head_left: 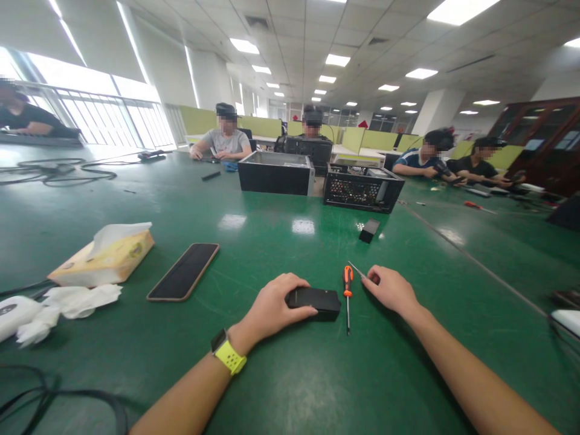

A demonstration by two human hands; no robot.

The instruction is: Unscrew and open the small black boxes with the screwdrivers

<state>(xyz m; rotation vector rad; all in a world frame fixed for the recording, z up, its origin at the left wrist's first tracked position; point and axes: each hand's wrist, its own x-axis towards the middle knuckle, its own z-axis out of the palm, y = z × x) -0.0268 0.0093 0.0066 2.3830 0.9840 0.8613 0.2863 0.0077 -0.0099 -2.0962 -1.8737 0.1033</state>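
Note:
My left hand (272, 305), with a yellow-strapped watch (229, 355) on its wrist, is closed round the left end of a small black box (317, 299) lying flat on the green table (290, 374). Just right of the box lies a screwdriver with an orange handle (347, 287), tip pointing toward me. My right hand (392, 290) rests beside it, fingers curled round a thin tool with a red grip and a metal tip (357, 270) pointing up-left.
A phone (183, 271) lies face up to the left, beside a tissue box (106, 255) and crumpled tissues (77, 301). A small black block (369, 230) sits farther off. Two open computer cases (276, 172) (362, 188) stand mid-table. Several people sit at the far side. Cables run at left.

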